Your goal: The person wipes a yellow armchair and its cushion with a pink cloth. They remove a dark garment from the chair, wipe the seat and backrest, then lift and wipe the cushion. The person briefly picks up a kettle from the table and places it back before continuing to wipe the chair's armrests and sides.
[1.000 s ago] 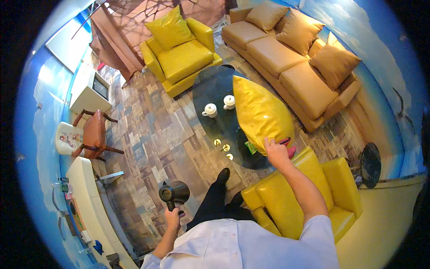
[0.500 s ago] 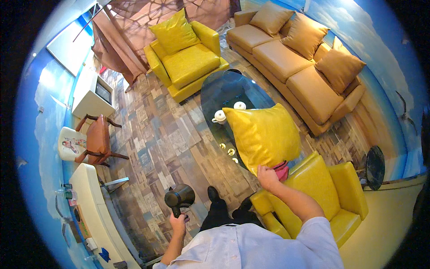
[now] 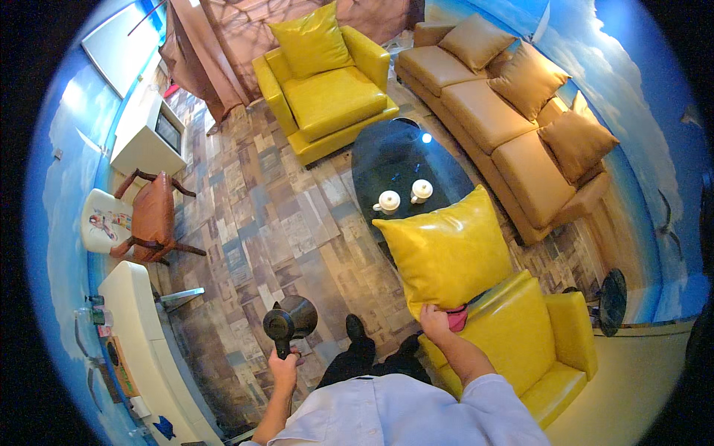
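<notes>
At the lower left, my left hand (image 3: pixel 283 366) is closed round the handle of a black electric kettle (image 3: pixel 297 316), held above the wooden floor. My right hand (image 3: pixel 434 320) grips the near corner of a shiny yellow cushion (image 3: pixel 454 249). A pinkish-red cloth (image 3: pixel 457 318) shows beside its fingers; whether the hand pinches it too is hard to see. The cushion covers the near end of an oval black glass table (image 3: pixel 379 160). Two white lidded cups (image 3: pixel 387 201) stand on that table, just beyond the cushion.
A yellow armchair (image 3: pixel 513 327) stands right beside my right arm, another yellow armchair (image 3: pixel 327 97) beyond the table. A tan sofa (image 3: pixel 483 111) with cushions lines the right. On the left are a brown wooden chair (image 3: pixel 152 215) and a long white counter (image 3: pixel 137 312) with small items.
The view has shifted slightly. The cushion sits nearer to me against the table, so both cups show whole; small yellow-white pieces on the table are now hidden. Both hands keep their hold.
</notes>
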`<control>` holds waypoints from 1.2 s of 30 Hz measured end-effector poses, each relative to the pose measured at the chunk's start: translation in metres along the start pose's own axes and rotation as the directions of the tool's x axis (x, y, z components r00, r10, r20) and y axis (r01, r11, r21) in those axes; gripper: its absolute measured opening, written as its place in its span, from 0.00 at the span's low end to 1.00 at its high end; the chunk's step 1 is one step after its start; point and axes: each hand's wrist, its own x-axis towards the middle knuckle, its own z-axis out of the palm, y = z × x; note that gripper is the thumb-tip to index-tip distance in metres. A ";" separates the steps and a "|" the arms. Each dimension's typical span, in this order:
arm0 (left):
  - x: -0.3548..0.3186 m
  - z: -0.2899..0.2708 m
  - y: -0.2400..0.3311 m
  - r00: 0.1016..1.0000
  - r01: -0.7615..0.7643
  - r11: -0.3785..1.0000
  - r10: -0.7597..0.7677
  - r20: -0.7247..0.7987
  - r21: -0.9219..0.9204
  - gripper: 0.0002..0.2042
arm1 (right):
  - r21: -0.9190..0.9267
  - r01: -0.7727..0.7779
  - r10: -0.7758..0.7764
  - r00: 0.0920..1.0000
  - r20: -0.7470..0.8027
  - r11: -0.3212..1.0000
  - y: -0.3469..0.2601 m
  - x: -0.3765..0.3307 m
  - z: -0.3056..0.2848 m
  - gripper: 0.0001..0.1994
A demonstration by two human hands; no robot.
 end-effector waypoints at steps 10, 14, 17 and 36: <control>0.042 -0.033 0.039 0.998 -0.022 1.000 0.023 0.063 -0.014 0.12 | 0.342 -0.333 0.175 0.892 0.417 0.879 -0.020 -0.004 -0.009 0.36; 0.045 -0.019 0.059 0.999 -0.035 0.999 0.035 0.037 0.002 0.10 | 0.460 -0.428 0.189 0.858 0.478 0.778 -0.012 0.005 -0.019 0.33; 0.053 -0.013 0.065 0.999 -0.004 1.000 0.004 0.050 -0.001 0.10 | 0.609 -0.498 0.217 0.852 0.477 0.617 0.004 0.018 -0.033 0.29; 0.127 0.132 0.203 0.991 0.084 0.985 -0.066 0.119 -0.149 0.08 | 0.330 -0.330 -0.191 0.901 0.390 -0.884 0.036 0.199 -0.186 0.20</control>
